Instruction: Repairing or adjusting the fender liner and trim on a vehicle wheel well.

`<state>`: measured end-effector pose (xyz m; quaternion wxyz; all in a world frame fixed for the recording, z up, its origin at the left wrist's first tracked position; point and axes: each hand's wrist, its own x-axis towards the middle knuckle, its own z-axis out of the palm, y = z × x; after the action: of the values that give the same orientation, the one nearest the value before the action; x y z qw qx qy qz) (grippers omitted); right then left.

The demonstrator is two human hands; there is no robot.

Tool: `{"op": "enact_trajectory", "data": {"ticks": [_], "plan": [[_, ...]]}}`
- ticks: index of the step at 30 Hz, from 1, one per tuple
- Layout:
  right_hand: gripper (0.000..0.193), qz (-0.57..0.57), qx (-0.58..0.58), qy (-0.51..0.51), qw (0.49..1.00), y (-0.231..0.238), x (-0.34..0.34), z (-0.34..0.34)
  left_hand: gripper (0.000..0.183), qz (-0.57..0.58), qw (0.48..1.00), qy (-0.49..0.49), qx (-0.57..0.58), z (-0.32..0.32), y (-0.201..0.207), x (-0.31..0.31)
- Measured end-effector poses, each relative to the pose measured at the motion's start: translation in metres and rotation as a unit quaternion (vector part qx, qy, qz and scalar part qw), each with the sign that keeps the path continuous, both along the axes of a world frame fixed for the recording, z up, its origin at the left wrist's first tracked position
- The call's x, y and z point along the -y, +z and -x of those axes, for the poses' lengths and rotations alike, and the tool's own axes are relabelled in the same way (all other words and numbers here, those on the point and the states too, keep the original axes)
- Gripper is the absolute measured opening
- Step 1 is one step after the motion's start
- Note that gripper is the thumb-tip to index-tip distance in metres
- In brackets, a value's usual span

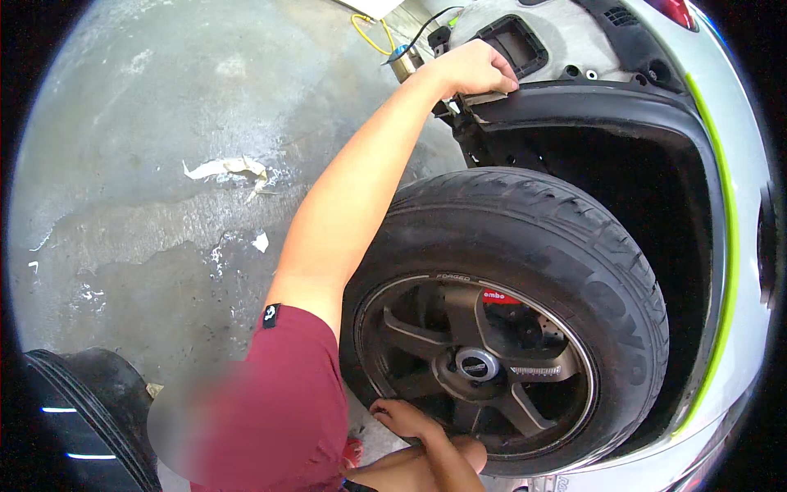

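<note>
High in the picture, my left hand (pixel 479 70) is stretched out to the car body, its fingers closed at the end of the black wheel-arch edge (pixel 574 100). A flat, light-coloured piece (pixel 488 98) shows just below these fingers; what they pinch is hidden. My right hand (pixel 402 418) hangs low beside the wheel rim (pixel 471 328), its forearm close to my bent knee (pixel 471 449). Its fingers are curled, and I cannot make out anything in them. The dark tyre (pixel 533 230) stands between my hands, turned outward from the arch.
A bright green strip (pixel 728 246) runs along the pale body panel (pixel 750 164). A square black vent (pixel 516 49) sits beyond my left hand. A yellow hose (pixel 373 33) lies behind. Torn white scraps (pixel 229 168) are on the wet floor (pixel 147 98); a black rounded object (pixel 90 402) stands lower left.
</note>
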<state>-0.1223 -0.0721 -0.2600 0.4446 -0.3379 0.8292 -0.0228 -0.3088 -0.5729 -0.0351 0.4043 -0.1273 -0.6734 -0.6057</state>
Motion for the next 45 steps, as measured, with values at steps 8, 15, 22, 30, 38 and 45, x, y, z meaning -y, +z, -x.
{"op": "enact_trajectory", "data": {"ticks": [8, 15, 22, 30, 38, 45], "plan": [[0.026, 0.009, 0.0, 0.006, 1.0, -0.003, 0.001, 0.0, 0.019, -0.017, 0.99, -0.04, 0.132, 0.002, 0.018, 0.012], [0.025, -0.005, 0.01, 0.01, 1.0, -0.005, 0.003, 0.0, 0.022, 0.242, 0.963, 0.103, 0.061, -0.002, 0.035, 0.018], [0.025, 0.002, 0.009, 0.004, 1.0, -0.007, 0.002, 0.001, 0.029, 0.262, 0.954, 0.128, 0.068, -0.004, 0.034, 0.009], [0.025, 0.007, 0.009, 0.016, 1.0, -0.002, 0.005, 0.001, 0.031, 0.369, 0.9, 0.187, 0.134, -0.024, 0.045, -0.006], [0.024, 0.02, -0.021, 0.015, 0.999, -0.007, 0.0, 0.0, 0.031, 0.301, 0.935, 0.174, 0.066, 0.004, 0.016, 0.002], [0.025, 0.019, -0.04, 0.016, 0.999, -0.005, -0.002, -0.002, 0.031, 0.15, 0.985, 0.071, 0.056, 0.007, 0.005, 0.002]]}}
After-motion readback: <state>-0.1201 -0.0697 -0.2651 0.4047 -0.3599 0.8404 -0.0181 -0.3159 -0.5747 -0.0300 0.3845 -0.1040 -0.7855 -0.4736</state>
